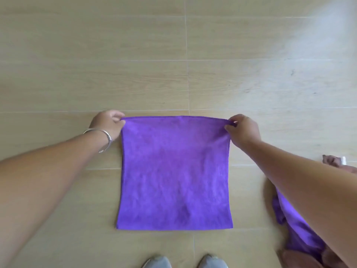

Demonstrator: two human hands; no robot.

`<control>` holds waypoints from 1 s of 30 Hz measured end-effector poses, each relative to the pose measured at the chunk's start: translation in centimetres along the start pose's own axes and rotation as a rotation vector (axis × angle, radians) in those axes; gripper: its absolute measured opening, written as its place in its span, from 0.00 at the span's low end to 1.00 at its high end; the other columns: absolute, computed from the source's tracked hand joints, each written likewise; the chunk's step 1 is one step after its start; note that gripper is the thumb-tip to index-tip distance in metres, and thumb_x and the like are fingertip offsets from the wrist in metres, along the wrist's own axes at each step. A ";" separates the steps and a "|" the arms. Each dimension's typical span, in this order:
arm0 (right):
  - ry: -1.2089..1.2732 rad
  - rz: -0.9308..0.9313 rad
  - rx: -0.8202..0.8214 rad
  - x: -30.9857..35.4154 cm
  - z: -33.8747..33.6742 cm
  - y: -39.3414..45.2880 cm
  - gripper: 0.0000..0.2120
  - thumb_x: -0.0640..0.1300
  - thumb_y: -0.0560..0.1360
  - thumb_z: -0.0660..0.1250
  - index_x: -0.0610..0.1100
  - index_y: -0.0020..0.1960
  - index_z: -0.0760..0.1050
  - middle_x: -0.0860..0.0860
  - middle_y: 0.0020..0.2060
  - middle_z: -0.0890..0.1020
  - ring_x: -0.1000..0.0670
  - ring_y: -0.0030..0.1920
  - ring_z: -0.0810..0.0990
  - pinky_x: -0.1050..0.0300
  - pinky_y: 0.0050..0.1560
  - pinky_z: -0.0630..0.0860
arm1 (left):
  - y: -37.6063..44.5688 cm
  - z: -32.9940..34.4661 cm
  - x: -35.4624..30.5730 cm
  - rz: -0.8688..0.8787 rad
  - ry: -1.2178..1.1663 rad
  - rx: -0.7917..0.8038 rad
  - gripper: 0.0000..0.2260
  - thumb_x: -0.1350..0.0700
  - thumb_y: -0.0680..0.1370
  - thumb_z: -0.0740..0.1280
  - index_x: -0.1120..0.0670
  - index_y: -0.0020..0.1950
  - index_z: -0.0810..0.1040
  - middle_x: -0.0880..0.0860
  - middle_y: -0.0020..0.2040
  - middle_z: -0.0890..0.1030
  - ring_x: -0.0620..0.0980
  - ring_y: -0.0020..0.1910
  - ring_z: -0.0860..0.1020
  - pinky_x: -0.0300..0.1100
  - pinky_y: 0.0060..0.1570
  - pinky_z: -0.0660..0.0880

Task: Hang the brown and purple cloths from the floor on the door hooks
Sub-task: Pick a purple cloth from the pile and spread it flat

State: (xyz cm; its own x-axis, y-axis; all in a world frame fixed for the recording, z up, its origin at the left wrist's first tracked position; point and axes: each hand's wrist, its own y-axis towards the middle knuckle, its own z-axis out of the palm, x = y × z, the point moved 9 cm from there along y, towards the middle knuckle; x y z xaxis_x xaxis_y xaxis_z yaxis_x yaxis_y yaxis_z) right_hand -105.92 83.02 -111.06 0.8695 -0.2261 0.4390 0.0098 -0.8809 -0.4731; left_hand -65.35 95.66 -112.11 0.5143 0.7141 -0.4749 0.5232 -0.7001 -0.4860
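Pinched at both top corners: purple cloth (174, 171) between left hand (107, 123) and right hand (243, 130). Soft, light, limp below the grip. Best held at those corners.

Shoes (185, 262) cropped; floor cloths (301, 229) arm-hidden

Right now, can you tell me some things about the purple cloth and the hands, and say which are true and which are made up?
1. Both hands pinch the top corners of the square purple fleece cloth. True: the left hand has one corner, the right hand the other.
2. The silver metal bangle sits on the right wrist. False: it is on the left wrist.
3. A second purple cloth lies crumpled on the pale wood-look floor. True.
4. The held cloth is scrunched into a ball. False: it is spread out flat.
5. Grey shoe tips show at the bottom. True.
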 end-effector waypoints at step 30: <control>-1.036 -0.609 0.380 -11.3 14.5 -20.2 0.27 0.50 0.82 0.48 0.48 0.79 0.46 0.46 0.78 0.50 0.44 0.77 0.48 0.45 0.74 0.53 | -22.2 14.7 10.6 0.631 0.850 0.224 0.23 0.56 0.79 0.64 0.54 0.75 0.66 0.52 0.76 0.63 0.51 0.74 0.63 0.48 0.69 0.64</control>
State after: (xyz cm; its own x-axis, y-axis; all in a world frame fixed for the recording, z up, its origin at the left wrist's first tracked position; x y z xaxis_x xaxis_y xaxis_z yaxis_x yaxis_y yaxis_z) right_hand -108.79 109.37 -117.51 0.6511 0.7567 -0.0595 0.5358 -0.5137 -0.6701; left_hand -81.48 118.79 -117.13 0.9955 -0.0699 -0.0640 -0.0925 -0.8631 -0.4964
